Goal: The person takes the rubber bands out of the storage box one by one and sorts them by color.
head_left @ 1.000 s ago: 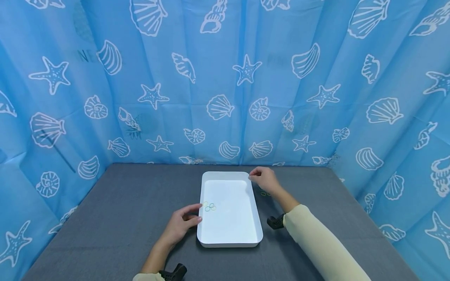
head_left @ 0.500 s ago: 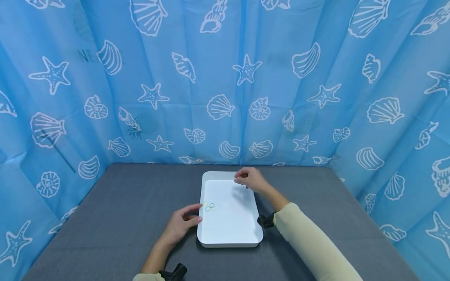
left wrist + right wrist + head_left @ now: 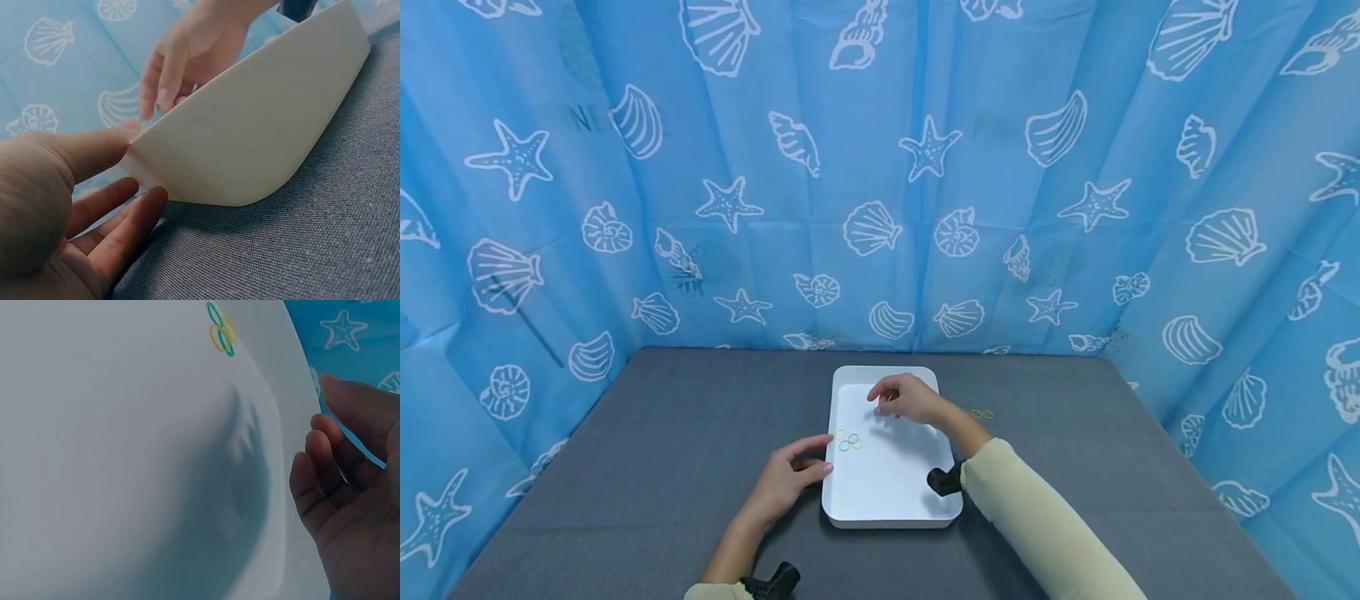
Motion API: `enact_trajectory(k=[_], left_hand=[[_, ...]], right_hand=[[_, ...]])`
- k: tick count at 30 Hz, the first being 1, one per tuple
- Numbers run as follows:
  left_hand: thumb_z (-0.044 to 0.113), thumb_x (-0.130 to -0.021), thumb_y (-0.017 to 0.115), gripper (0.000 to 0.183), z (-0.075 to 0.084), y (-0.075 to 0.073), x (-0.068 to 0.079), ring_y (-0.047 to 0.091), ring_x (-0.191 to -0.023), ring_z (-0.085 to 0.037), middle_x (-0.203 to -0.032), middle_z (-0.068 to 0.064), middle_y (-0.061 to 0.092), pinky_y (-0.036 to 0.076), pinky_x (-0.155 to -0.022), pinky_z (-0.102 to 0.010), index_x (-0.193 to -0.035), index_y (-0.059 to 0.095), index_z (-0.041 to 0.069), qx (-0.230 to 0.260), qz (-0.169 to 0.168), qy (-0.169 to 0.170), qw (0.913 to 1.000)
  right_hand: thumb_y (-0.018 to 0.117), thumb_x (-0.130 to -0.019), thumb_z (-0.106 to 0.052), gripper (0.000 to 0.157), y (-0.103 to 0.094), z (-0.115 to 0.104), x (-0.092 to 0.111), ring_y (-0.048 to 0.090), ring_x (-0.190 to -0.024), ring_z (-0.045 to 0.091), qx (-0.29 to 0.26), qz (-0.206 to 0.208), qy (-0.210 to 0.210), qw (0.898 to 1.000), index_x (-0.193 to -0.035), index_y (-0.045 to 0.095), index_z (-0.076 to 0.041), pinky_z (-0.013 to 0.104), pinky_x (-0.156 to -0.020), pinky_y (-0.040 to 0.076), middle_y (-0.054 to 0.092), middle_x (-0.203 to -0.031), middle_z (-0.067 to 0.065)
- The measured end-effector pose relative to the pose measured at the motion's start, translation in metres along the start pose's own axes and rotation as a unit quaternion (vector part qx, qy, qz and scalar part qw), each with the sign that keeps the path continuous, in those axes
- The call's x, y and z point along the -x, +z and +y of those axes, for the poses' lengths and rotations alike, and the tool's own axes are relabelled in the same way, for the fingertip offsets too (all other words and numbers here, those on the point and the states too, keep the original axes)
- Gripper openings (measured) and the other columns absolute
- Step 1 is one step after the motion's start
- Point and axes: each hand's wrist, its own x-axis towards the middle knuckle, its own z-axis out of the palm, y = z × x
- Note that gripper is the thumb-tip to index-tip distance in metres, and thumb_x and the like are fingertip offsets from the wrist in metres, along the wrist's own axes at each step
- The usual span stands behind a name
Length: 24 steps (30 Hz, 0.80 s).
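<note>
A white rectangular tray [image 3: 891, 492] rests on the grey cloth. Inside it, by the left wall, several thin green and yellow rubber bands [image 3: 850, 442] lie grouped, with a green and yellow cluster [image 3: 222, 331] also showing in the right wrist view. My left hand [image 3: 790, 475] touches the tray's left side; its thumb [image 3: 119, 140] is at the rim and fingertips [image 3: 153, 197] meet the outer wall. Above the tray's far half hovers my right hand [image 3: 910, 398], fingers bent, with its shadow on the tray floor. I cannot tell whether a band is between its fingertips.
More thin rubber bands [image 3: 981, 414] lie on the table cloth [image 3: 1060, 433] right of the tray, partly hidden by the right wrist. A blue shell-print curtain [image 3: 880, 208] hangs behind the table and along its sides. Each wrist wears a black device [image 3: 945, 479].
My right hand has moved left from the tray's far right corner to over the tray's inside, uncovering bands on the table. The left hand and the tray stay in place.
</note>
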Motion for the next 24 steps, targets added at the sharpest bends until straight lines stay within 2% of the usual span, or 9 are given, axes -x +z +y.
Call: enact_trajectory(k=[9,11,16,24], left_hand=[[0.022,-0.078,0.064,0.044,-0.001,0.0,-0.001,0.055,-0.09,-0.018,-0.114,-0.008,0.051,0.045,-0.072,-0.031,-0.12,0.052,0.017,0.003,-0.01,0.004,0.9999],[0.022,-0.077,0.064,0.043,-0.001,0.0,-0.001,0.055,-0.09,-0.018,-0.113,-0.007,0.052,0.045,-0.072,-0.031,-0.119,0.052,0.018,0.0,-0.007,0.0,1.0],[0.023,-0.077,0.065,0.045,-0.003,0.0,-0.001,0.056,-0.089,-0.019,-0.112,-0.01,0.053,0.045,-0.071,-0.03,-0.119,0.052,0.014,0.006,-0.005,0.01,0.9999],[0.019,-0.078,0.064,0.043,0.001,-0.002,0.0,0.055,-0.09,-0.02,-0.115,-0.013,0.051,0.045,-0.071,-0.03,-0.119,0.052,0.014,0.016,-0.014,0.011,0.9997]], right_hand=[[0.066,-0.075,-0.011,0.023,0.014,0.005,-0.006,0.05,-0.061,0.017,0.001,-0.063,0.009,0.998,-0.098,0.062,-0.01,0.032,-0.057,0.043,0.056,-0.073,0.006],[0.066,-0.075,-0.01,0.024,0.017,0.005,-0.006,0.049,-0.061,0.016,-0.005,-0.077,0.013,0.997,-0.098,0.062,-0.011,0.03,-0.056,0.042,0.056,-0.074,0.006],[0.065,-0.075,-0.004,0.025,0.023,0.003,-0.006,0.048,-0.062,0.015,-0.016,-0.107,0.012,0.994,-0.099,0.062,-0.011,0.027,-0.054,0.041,0.056,-0.077,0.009],[0.067,-0.073,-0.006,0.023,0.028,0.001,-0.005,0.047,-0.064,0.015,0.024,-0.123,0.007,0.992,-0.094,0.065,-0.015,0.025,-0.058,0.038,0.053,-0.073,0.004]])
